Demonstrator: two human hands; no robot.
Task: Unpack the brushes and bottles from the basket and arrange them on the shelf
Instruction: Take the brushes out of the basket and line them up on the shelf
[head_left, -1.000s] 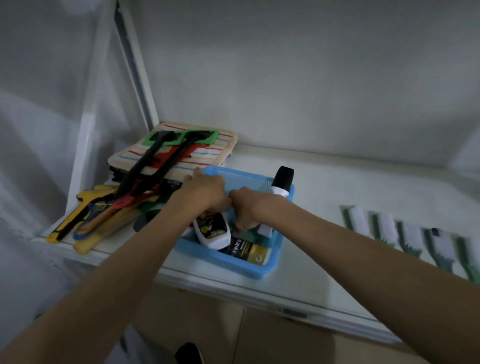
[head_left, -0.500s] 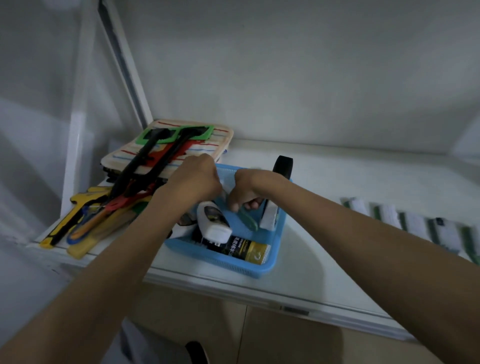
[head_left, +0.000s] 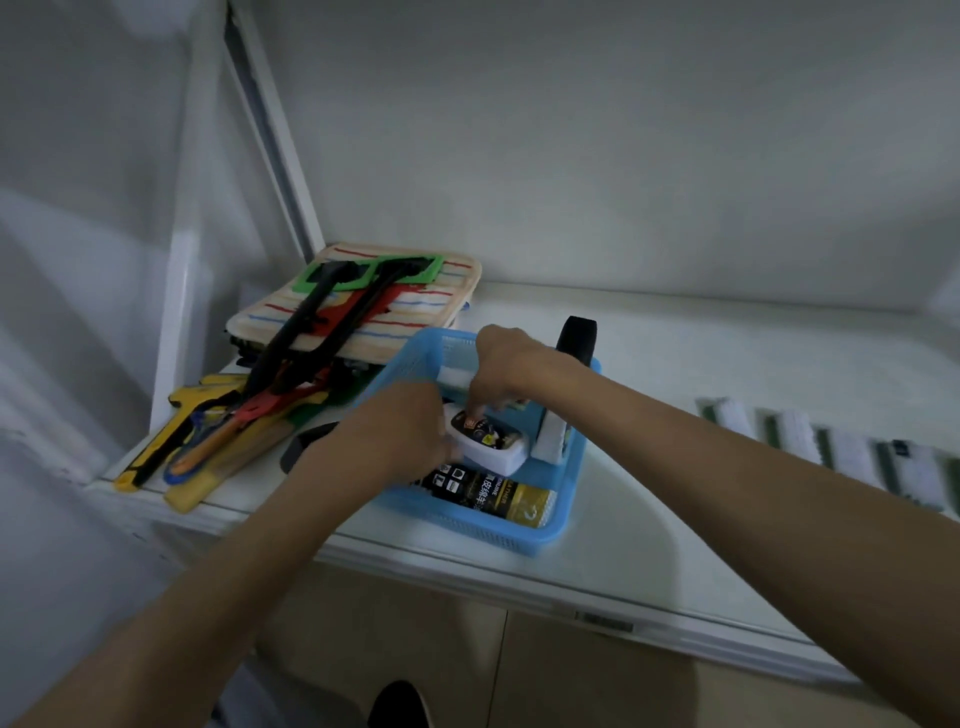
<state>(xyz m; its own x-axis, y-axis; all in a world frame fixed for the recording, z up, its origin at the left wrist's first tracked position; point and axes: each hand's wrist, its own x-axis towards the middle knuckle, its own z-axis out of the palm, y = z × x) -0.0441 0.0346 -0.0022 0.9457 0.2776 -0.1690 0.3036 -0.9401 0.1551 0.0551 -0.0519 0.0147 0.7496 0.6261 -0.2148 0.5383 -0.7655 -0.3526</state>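
A blue plastic basket (head_left: 519, 525) sits at the centre of the frame on a white shelf (head_left: 701, 364), close to the shelf's front edge; both hands reach into it from the lower corners of the frame. The left hand (head_left: 400, 436) is curled around the near end of a white bottle with a dark label (head_left: 491, 441), which lies tilted across the middle of the basket; the right hand (head_left: 511, 364), just above it in the frame, is closed in a loose fist, its fingertips (head_left: 475, 413) pressing down on the bottle's label, and a white brush-like piece (head_left: 454, 375) shows under its knuckles; whether the hand grips that piece cannot be told. A black and gold bottle (head_left: 493, 493) lies flat along the basket's near wall; a white brush with a black handle (head_left: 571, 353) stands against the right wall, the handle rising above the rim. At left of centre a striped pad (head_left: 415, 332) carries long-handled tools in black, red and green (head_left: 332, 322); yellow handles (head_left: 176, 441) jut toward the lower left. At the right edge a row of green and white brushes (head_left: 852, 452) lies on the shelf, well apart from the basket.
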